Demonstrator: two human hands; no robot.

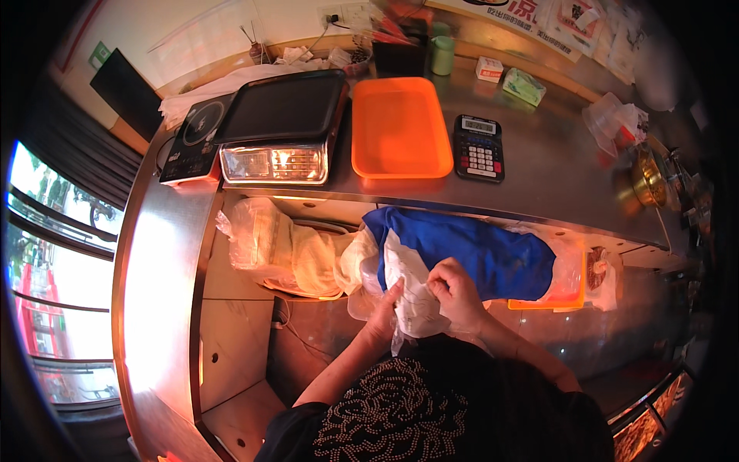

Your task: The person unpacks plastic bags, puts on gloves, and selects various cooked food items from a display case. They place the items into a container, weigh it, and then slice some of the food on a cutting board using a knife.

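Note:
A crumpled white plastic bag [413, 294] is held upright between my two hands, close in front of my chest. My left hand [387, 309] grips its left side, with the thumb lying along the plastic. At its upper right side, the bent fingers of my right hand [453, 289] pinch the edge of the bag. What the bag contains cannot be seen. Just beyond it a blue cloth [479, 248] lies draped below the counter edge. Left of the cloth are clear bags [262, 237] with pale, stacked contents and a cream cloth [317, 260].
On the metal counter [542, 167] stand an induction cooker [196, 136], a scale [283, 121], an orange tray [401, 127] and a calculator [479, 148]. Tissue packs [523, 86] and a green bottle [443, 56] stand farther back. An orange-rimmed tray [545, 304] sits at the blue cloth's right.

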